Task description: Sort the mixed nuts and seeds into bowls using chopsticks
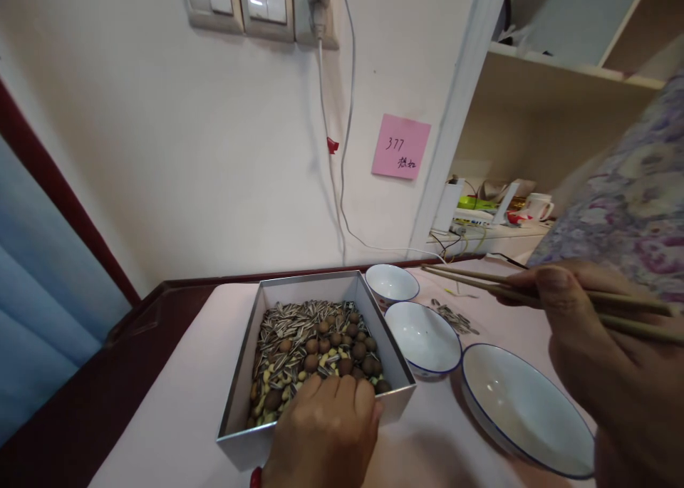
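Note:
My right hand (603,352) grips a pair of wooden chopsticks (481,278), whose tips point left above the bowls with nothing between them. At the front wall of a grey open box (392,402), my left hand (325,424) is closed with its fingers curled over the rim. Striped sunflower seeds (291,320) fill the back of the box. Round brown balls (358,349) lie mostly on its right side, and yellowish beans or nuts (325,363) show toward the front. The fingertips of my left hand are hidden.
Right of the box stand a small white bowl (392,283), a middle bowl (422,338) and a large blue-rimmed bowl (524,409). Loose sunflower seeds (454,317) lie behind them on the pink tabletop (176,402). A white cable (374,246) runs down the wall.

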`<state>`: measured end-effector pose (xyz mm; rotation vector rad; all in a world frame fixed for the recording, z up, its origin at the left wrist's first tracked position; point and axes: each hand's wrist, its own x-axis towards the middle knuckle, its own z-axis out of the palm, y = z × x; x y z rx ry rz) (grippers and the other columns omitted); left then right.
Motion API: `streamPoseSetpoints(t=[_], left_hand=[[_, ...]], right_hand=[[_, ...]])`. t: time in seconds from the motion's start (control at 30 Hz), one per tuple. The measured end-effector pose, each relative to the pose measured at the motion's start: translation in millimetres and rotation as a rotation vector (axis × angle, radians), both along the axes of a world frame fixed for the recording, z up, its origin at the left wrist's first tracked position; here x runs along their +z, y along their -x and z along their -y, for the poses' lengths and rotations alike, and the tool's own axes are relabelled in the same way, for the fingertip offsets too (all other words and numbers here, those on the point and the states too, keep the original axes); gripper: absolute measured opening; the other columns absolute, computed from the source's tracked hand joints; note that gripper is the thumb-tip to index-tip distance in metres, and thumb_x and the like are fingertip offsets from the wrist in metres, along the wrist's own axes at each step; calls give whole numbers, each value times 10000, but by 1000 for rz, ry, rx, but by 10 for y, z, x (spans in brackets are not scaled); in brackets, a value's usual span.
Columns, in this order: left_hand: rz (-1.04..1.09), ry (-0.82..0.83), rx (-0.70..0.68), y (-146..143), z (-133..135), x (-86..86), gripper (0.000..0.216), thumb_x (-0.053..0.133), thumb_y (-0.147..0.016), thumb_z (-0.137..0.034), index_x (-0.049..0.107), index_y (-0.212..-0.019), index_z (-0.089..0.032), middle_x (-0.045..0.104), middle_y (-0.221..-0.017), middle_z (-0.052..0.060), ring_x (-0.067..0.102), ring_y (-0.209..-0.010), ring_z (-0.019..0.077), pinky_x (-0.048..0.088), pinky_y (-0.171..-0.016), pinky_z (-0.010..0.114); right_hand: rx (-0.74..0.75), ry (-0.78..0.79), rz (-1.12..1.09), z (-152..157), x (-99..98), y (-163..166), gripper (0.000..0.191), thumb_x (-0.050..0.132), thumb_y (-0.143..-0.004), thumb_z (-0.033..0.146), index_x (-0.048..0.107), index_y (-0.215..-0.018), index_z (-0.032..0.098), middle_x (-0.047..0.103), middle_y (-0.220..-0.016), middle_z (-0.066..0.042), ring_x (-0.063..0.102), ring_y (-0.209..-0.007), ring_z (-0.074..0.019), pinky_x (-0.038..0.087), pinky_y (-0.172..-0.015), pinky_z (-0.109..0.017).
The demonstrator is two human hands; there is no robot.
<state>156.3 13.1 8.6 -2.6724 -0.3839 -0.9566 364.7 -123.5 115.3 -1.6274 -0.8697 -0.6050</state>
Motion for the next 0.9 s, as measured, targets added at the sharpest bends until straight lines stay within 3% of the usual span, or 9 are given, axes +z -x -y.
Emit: streamPoseSetpoints(t=[0.13, 0.2, 0.3, 0.43, 0.67, 0.9], left_hand=[[-5, -13, 12, -1, -5, -9, 170, 547, -906, -259, 468, -756, -251, 562, -644, -23, 558, -559, 218, 383, -558, 372], [-12, -14, 11, 1, -3, -7, 172, 545, -908, -256, 469, -754, -251, 560, -643, -21, 558, -558, 218, 383, -556, 373], [-13, -10, 0, 5, 4, 2, 176, 535, -913, -252, 464, -752, -249, 557, -640, -22, 556, -556, 213, 382, -555, 369], [-28, 12, -8, 7, 9, 12, 170, 536, -911, -252, 461, -758, -247, 560, -647, -22, 558, -562, 213, 391, -561, 367], [-29, 10, -4, -2, 16, 26, 171, 542, -904, -247, 468, -750, -252, 558, -639, -23, 553, -550, 219, 403, -547, 383], [-5, 10, 1, -1, 19, 25, 167, 550, -891, -246, 475, -741, -254, 555, -628, -20, 545, -539, 227, 401, -531, 385]], right_hand=[[-73, 223, 66, 10, 17, -112, 320, 477, -965, 504, 615, -774, 288, 654, -763, -42, 630, -735, -268, 439, -678, -412], [-38, 234, 70, -9, 14, -114, 307, 489, -965, 497, 617, -789, 280, 655, -778, -47, 628, -729, -260, 437, -680, -411], [68, 133, 9, -40, -11, -28, 282, 516, -969, 476, 660, -833, 274, 673, -847, -39, 654, -746, -234, 468, -689, -394], [320, 30, -114, -84, -64, 152, 217, 543, -977, 423, 694, -917, 280, 686, -897, -19, 676, -792, -201, 505, -665, -328], [585, 288, -172, -325, -197, 352, 334, 471, -1012, 422, 643, -813, 217, 616, -763, -10, 593, -733, -163, 439, -646, -287], [667, 393, -197, -513, -391, 424, 341, 437, -1022, 411, 575, -784, 210, 550, -746, 5, 523, -701, -150, 398, -650, -285]])
